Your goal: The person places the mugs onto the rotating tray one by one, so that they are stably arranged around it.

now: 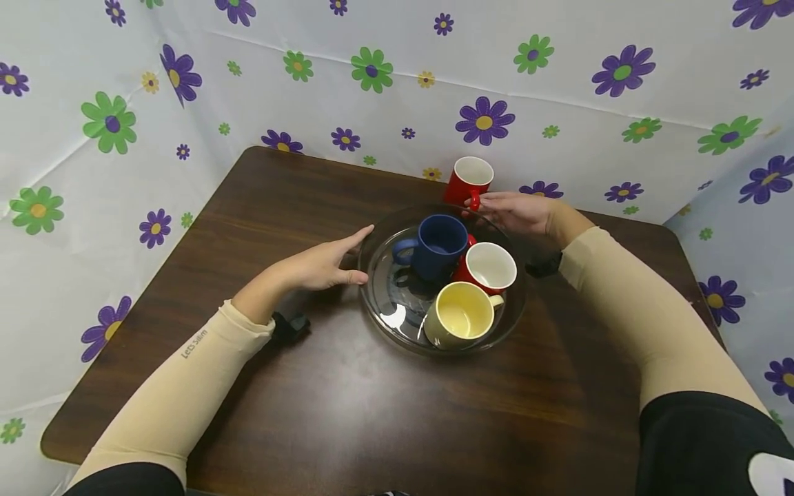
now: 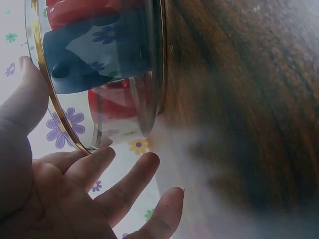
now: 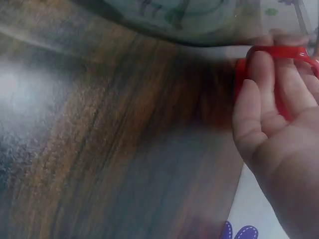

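A clear glass bowl (image 1: 386,293) stands on the table with a blue mug (image 1: 434,255), a red mug with a white inside (image 1: 490,267) and a yellow mug (image 1: 460,317) in it. Behind the bowl is another red mug (image 1: 457,187), upright near the table's back edge. My right hand (image 1: 515,212) grips that mug by its handle (image 3: 281,52), fingers curled through it in the right wrist view. At the bowl's left side, my left hand (image 1: 319,267) has its thumb and fingers spread by the rim; whether it touches is hard to tell.
The brown wooden table (image 1: 372,420) ends close behind the red mug, where a flower-patterned sheet (image 1: 397,96) hangs as a wall. The same sheet flanks the table on the left and right.
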A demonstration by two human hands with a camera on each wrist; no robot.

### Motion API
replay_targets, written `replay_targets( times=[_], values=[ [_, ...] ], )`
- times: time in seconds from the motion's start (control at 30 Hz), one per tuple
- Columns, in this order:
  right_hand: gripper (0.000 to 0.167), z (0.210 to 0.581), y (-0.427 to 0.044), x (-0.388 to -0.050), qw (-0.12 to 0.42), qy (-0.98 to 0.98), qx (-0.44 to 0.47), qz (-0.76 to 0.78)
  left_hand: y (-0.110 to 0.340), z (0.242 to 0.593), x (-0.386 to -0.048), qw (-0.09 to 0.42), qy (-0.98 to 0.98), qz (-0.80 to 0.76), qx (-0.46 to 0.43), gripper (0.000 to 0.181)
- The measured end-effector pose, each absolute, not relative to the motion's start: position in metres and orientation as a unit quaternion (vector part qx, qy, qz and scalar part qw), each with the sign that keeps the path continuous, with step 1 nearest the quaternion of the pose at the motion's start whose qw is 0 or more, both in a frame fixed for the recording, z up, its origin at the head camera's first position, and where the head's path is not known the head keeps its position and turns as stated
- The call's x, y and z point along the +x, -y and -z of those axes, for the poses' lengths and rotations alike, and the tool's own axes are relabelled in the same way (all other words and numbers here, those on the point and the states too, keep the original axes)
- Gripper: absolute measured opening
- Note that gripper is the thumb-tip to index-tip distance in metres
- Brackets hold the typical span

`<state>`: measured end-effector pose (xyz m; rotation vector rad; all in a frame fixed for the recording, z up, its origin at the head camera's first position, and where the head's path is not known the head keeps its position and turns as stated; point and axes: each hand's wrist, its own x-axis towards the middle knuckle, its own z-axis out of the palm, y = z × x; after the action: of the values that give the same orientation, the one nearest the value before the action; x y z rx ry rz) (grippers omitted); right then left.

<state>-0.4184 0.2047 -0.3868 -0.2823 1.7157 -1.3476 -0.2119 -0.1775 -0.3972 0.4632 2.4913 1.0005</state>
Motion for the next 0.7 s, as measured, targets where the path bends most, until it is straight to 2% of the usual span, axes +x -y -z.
replay_targets(
  times=[0.27,0.47,0.7],
  values=[
    [0.032,0.388,-0.206,-0.413,0.422,-0.715,-0.069,0.553,0.177,0.399,-0.211,0.206,-0.898,-0.352,0.164,0.096],
    [0.033,0.389,-0.207,-0.412,0.397,-0.671,-0.023,0.625,0.177,0.399,-0.209,0.204,-0.897,-0.355,0.166,0.095],
    [0.033,0.383,-0.213,-0.407,0.359,-0.697,-0.042,0.619,0.176,0.397,-0.208,0.205,-0.897,-0.355,0.163,0.095]
  ],
)
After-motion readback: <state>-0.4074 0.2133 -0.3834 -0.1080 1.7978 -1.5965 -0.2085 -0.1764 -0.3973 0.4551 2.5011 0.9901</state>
